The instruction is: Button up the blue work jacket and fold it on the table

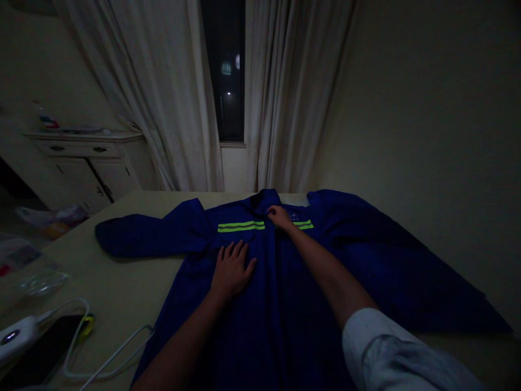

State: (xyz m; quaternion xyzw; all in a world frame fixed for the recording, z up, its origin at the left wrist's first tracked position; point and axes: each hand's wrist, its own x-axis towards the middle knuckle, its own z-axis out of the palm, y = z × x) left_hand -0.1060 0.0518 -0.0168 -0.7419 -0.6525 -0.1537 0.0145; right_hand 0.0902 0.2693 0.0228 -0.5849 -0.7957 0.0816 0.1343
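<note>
A dark blue work jacket (244, 326) lies spread on the table, front side up, its collar (264, 200) at the far end. Lime-and-grey reflective strips (241, 226) cross its chest. One sleeve (150, 233) reaches out to the left; the other side spreads wide to the right. My left hand (233, 270) rests flat on the left chest, fingers spread. Just below the collar, my right hand (279, 217) pinches the front placket near the top. Its fingers are closed on the fabric edge; any small fastener there is too dark to make out.
On the table's left lie a white device (18, 338) with a lit display, a dark phone (44, 347), a white cable (118, 353) and clear plastic packaging (43, 281). A cabinet (89, 157) stands beyond. Curtains (171, 98) hang behind the table (122, 288).
</note>
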